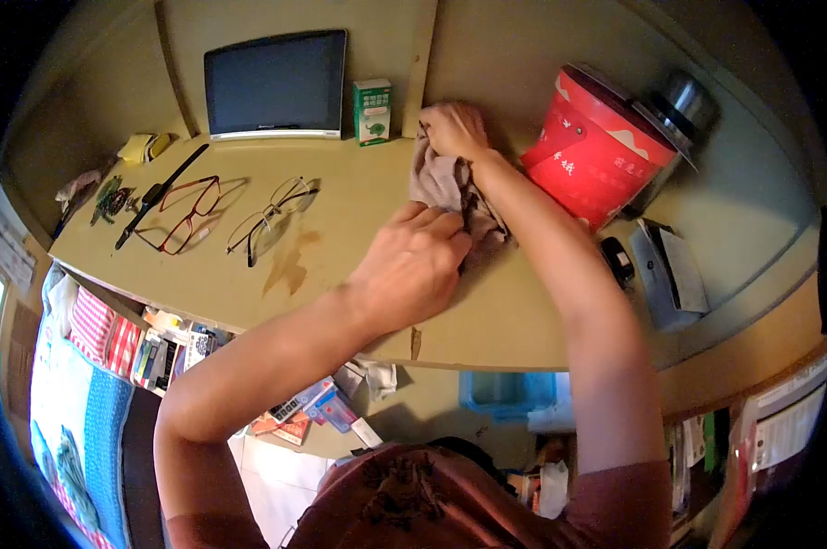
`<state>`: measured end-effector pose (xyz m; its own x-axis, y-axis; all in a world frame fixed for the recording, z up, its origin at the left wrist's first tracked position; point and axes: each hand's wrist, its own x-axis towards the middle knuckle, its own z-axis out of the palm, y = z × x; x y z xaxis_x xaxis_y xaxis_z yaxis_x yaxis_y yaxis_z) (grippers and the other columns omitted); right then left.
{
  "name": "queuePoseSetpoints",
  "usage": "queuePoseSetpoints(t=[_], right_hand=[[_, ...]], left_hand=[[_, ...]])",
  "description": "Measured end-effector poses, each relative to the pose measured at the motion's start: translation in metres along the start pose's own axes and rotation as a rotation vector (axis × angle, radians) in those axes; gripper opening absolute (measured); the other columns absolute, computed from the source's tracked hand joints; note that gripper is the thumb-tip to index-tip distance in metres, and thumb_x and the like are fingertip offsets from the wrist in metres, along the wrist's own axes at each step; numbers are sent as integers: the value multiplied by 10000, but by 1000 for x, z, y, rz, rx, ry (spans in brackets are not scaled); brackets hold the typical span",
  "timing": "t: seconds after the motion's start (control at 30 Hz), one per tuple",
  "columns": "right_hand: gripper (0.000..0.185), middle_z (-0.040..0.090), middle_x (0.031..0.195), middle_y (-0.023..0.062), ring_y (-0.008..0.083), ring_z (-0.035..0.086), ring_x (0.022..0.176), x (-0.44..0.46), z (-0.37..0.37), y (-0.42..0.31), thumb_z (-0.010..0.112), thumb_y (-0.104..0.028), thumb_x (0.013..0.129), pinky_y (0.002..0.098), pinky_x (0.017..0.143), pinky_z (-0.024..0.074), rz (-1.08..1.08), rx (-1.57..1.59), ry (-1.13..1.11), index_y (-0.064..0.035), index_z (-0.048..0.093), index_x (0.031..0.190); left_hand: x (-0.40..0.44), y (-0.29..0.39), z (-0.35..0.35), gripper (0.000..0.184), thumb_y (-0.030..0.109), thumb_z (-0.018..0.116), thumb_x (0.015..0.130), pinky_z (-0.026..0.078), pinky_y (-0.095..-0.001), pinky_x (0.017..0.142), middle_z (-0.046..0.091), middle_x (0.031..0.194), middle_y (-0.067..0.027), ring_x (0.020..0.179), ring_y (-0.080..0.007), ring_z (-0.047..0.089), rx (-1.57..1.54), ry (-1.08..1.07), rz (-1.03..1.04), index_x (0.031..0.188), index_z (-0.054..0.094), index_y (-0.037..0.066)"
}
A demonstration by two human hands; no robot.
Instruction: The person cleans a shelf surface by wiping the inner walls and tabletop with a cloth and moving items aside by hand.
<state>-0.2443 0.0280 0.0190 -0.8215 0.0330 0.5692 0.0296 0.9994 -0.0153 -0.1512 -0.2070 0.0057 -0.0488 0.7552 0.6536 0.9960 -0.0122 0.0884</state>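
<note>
A greyish-brown cloth [443, 179] lies bunched on the yellowish shelf top [358, 192], stretching between my two hands. My left hand [415, 261] is closed on its near end, knuckles up. Further back, by the upright post, my right hand [456, 130] is closed on the far part of the cloth with the wrist bent. Part of the cloth is hidden under my right forearm. Right of that forearm stands a red bucket [587, 151] with white print. A green and white box [372, 113] is to the left of my right hand.
A tablet-like screen [276, 84] leans on the back wall. Red-framed glasses [192, 218], thin-framed glasses [271, 212] and a black watch [157, 194] lie on the left. A dark metallic container [683, 105] stands behind the bucket. A grey box [670, 274] sits right. Below is a blue bin [509, 392].
</note>
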Motion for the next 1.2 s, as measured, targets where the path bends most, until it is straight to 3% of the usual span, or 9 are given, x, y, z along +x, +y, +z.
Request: queuePoseSetpoints(t=[0.17,0.43,0.63,0.7,0.77,0.83,0.97,1.07,1.2], right_hand=[[194,677,928,189,404,642,897,6,-8,6,565,-116,796,489,770,508,-66,47,-141,-85,707,924],[188,695,929,186,402,668,852,1,2,-7,558,-121,801,490,739,521,55,63,73,-91,723,887],[146,682,848,193,410,652,797,3,8,13,585,-156,792,479,677,507,-4,102,-36,-76,696,842],[149,684,831,180,397,658,772,6,12,21,585,-149,779,468,660,506,35,353,-160,-81,697,848],[145,686,875,178,377,665,824,-5,-11,-13,576,-147,797,469,693,509,229,239,-69,-74,690,849],[151,690,899,178,376,663,856,-3,2,-14,567,-150,808,473,709,509,171,29,49,-71,687,851],[153,693,882,179,358,675,828,0,12,-4,578,-123,792,456,701,510,221,61,-19,-66,699,865],[172,686,816,191,277,668,735,7,12,26,640,-100,737,389,693,505,-7,386,-165,-26,705,879],[198,681,813,210,291,661,751,-17,-39,5,638,-100,723,375,721,508,-69,325,-317,-9,698,888]], left_hand=[[0,1,-2,165,55,611,690,482,-433,859,613,897,-141,898,-339,609,28,8,7,848,639,14],[0,1,-1,134,53,608,677,486,-442,832,601,897,-147,885,-344,606,-2,5,0,805,602,16],[-1,2,0,112,59,609,686,482,-439,836,595,890,-145,879,-345,605,3,24,0,788,589,18],[-3,2,0,111,60,609,686,481,-438,839,595,892,-144,877,-344,605,35,25,-1,789,590,20],[-3,4,1,111,61,608,687,480,-436,842,596,894,-143,875,-343,605,53,27,-10,789,592,21],[-2,3,1,112,63,608,686,481,-434,844,598,896,-142,876,-339,607,57,30,15,791,598,27],[-3,6,4,111,66,609,691,481,-432,849,600,899,-141,883,-338,609,20,64,-15,795,601,29],[-1,6,0,102,68,609,697,481,-428,847,602,886,-136,883,-333,611,41,75,-3,793,606,31],[0,2,-5,86,67,616,703,489,-427,829,604,854,-128,868,-325,617,44,16,48,783,613,35]])
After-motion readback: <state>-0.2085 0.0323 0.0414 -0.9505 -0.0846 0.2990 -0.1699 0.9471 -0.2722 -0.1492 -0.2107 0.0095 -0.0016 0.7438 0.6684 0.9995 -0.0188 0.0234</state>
